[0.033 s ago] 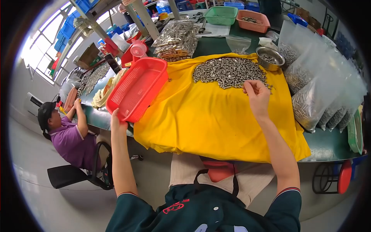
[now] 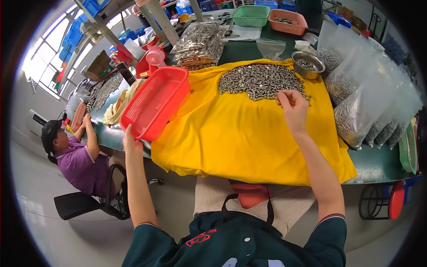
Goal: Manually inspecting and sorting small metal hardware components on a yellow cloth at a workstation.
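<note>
My left hand (image 2: 132,143) grips the near end of a long red plastic basket (image 2: 151,102). The basket has perforated walls, looks bare inside, and sits tilted at the left side of a yellow cloth (image 2: 249,138). On the far part of that cloth lies a heap of small silvery metal fasteners (image 2: 258,82), too small to name exactly. At the heap's near right edge, my right hand (image 2: 293,109) has thumb and forefinger pinched together. Whatever lies between those fingertips is hidden or too small to make out.
Clear bags of metal parts (image 2: 351,118) stand at the right, near a metal bowl (image 2: 312,74). Behind the cloth are a stack of bagged parts (image 2: 199,42), a green basket (image 2: 252,17) and a pink basket (image 2: 299,27). A person in purple (image 2: 82,164) sits at the left.
The whole view has shifted slightly, so the bench appears a little farther left and up. Both hands keep the same pose, the left on the basket and the right at the heap.
</note>
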The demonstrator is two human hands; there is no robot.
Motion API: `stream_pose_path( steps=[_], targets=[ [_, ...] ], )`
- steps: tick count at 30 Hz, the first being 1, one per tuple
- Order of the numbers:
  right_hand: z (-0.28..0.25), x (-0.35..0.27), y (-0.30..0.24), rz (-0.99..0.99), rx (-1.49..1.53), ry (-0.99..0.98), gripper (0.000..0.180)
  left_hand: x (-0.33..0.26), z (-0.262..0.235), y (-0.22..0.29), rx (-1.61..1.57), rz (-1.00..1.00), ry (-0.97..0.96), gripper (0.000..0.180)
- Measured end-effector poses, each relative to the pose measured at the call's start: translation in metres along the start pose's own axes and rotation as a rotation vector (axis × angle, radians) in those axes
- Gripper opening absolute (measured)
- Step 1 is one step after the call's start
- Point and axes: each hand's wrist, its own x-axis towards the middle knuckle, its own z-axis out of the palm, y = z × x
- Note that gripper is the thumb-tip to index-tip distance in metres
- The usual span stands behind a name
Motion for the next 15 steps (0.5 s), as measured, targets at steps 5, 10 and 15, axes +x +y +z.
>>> stream_pose_path(
  steps=[5, 10, 15],
  targets=[
    [-0.004, 0.005, 0.003, -0.013, -0.033, 0.047, 0.008, -0.076, 0.1, -0.005, 0.618, 1.121, 0.105, 0.035],
    [-0.007, 0.009, 0.009, -0.039, -0.02, 0.084, 0.008, -0.118, 0.212, -0.074, 0.784, 0.828, -0.74, 0.01],
    [0.001, 0.008, 0.014, -0.043, -0.05, 0.095, 0.007, -0.088, 0.251, -0.152, 0.986, 0.753, -0.947, 0.012]
  ],
)
